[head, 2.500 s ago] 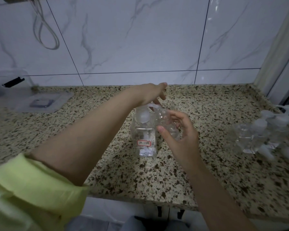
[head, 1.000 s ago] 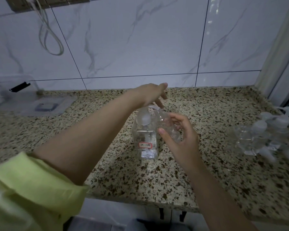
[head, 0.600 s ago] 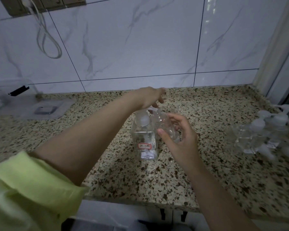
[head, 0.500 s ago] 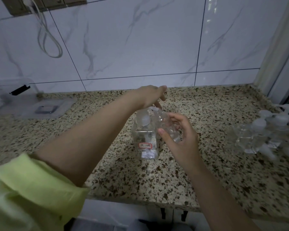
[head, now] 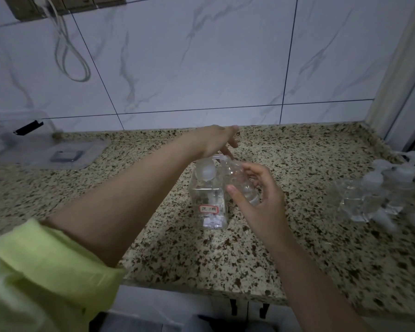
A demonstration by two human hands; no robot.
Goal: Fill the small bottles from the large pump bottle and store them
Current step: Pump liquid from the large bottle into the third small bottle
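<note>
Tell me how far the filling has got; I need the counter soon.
Left hand presses the large clear pump bottle; right hand tilts a small clear bottle at its spout. The clear bottle cluster awaits storing; fill levels unclear.

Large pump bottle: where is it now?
Head view, centre of the countertop: the large pump bottle stands under the left hand, beside the right hand.

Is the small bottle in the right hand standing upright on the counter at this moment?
No, the right hand holds the small bottle tilted above the counter, its neck at the pump bottle spout.
</note>
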